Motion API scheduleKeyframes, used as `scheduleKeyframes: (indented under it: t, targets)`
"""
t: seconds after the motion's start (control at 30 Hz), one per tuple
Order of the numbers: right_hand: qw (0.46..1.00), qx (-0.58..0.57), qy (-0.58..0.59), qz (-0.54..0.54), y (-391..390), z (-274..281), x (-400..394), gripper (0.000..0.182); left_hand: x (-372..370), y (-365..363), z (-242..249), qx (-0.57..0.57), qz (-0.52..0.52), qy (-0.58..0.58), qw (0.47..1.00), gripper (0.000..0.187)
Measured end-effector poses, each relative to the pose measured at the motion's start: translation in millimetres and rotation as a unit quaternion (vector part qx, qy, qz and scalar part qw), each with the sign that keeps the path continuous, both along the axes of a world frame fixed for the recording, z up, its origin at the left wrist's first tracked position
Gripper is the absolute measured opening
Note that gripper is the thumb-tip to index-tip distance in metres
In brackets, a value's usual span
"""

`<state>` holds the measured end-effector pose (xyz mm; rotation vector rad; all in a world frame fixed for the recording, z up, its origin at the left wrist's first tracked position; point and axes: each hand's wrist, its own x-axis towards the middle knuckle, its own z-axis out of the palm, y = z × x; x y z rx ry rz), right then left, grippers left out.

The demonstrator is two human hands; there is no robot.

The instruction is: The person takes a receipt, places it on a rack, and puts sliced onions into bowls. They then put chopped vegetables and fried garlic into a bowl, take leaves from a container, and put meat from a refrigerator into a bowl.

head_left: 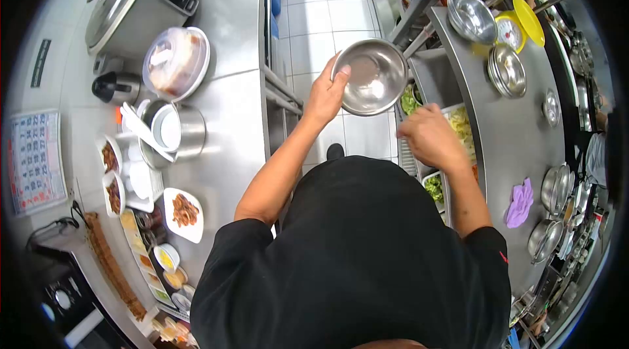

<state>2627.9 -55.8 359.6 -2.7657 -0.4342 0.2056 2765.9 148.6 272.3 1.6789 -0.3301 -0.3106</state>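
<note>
My left hand [325, 96] grips the near-left rim of a round stainless steel mixing bowl [380, 84], thumb over the edge. The bowl is tilted toward me over the aisle, and no food shows in it. To its right, my right hand [434, 138] hangs above the vegetable bins with its fingers curled together; anything between them is hidden. Beside that hand lie pale shredded vegetables [462, 128] in a bin. Green leaves [410, 100] show just beyond it, and more chopped greens [434, 187] sit closer to my body.
Steel bowls [472, 16], a yellow dial scale [510, 31] and a purple glove [520, 203] are on the right counter. The left counter [226, 107] carries a large cooker [134, 5], a covered plate [175, 64], a pot [191, 136] and a dish of brown strips [184, 211].
</note>
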Motion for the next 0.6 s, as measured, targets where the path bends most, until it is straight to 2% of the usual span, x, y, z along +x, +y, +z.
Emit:
scheduleKeyframes:
  t: [0.1,0.17,0.23,0.27,0.3,0.33,0.37,0.4,0.43,0.47,0.5,0.57,0.6]
  targets:
    - [0.989,0.007,-0.030,-0.147,-33.9,2.6,22.4,0.009,50.7,-8.3,9.2,0.000,-0.002,0.018,1.000,0.057]
    - [0.967,0.039,0.048,-0.247,-61.0,-2.8,41.9,0.010,82.9,-17.4,11.7,0.033,-0.012,0.043,0.998,0.057]
    - [0.952,0.034,-0.098,-0.289,-85.5,-53.6,49.6,0.009,113.7,-34.0,-7.6,0.077,0.030,-0.011,0.997,0.058]
    - [0.944,0.032,-0.137,-0.297,-90.2,-68.7,58.8,0.006,133.1,-42.8,-24.1,0.049,0.017,-0.014,0.999,0.058]
    - [0.936,0.042,-0.111,-0.331,-88.5,-70.1,68.6,0.011,151.2,-52.6,-31.7,0.025,0.002,-0.011,1.000,0.058]
    - [0.914,0.088,-0.005,-0.397,-91.3,-74.6,81.1,0.020,168.5,-62.7,-44.4,-0.036,-0.016,0.052,0.998,0.056]
    - [0.887,0.157,0.028,-0.434,-96.3,-80.8,97.3,0.026,181.7,-73.7,-49.9,-0.095,-0.034,0.122,0.987,0.055]
    - [0.880,0.180,-0.020,-0.439,-105.5,-105.5,112.4,0.024,191.6,-83.2,-49.3,-0.079,-0.038,0.161,0.983,0.054]
    - [0.873,0.171,0.012,-0.457,-113.9,-110.0,134.5,0.018,211.1,-91.7,-40.8,-0.059,-0.049,0.194,0.978,0.053]
    - [0.887,0.207,-0.015,-0.412,-119.8,-97.7,160.7,0.016,229.5,-99.8,-31.2,-0.035,-0.067,0.227,0.971,0.052]
    - [0.897,0.237,-0.043,-0.371,-127.5,-76.2,186.2,0.015,245.0,-109.6,-22.5,-0.059,-0.059,0.248,0.965,0.052]
    - [0.938,0.112,-0.198,-0.263,-144.8,-34.2,243.0,0.016,281.8,-131.9,-9.8,-0.109,-0.059,0.289,0.949,0.051]
    - [0.942,0.084,-0.219,-0.241,-152.4,-12.9,264.7,0.018,302.9,-140.0,-7.2,-0.125,-0.057,0.279,0.950,0.051]
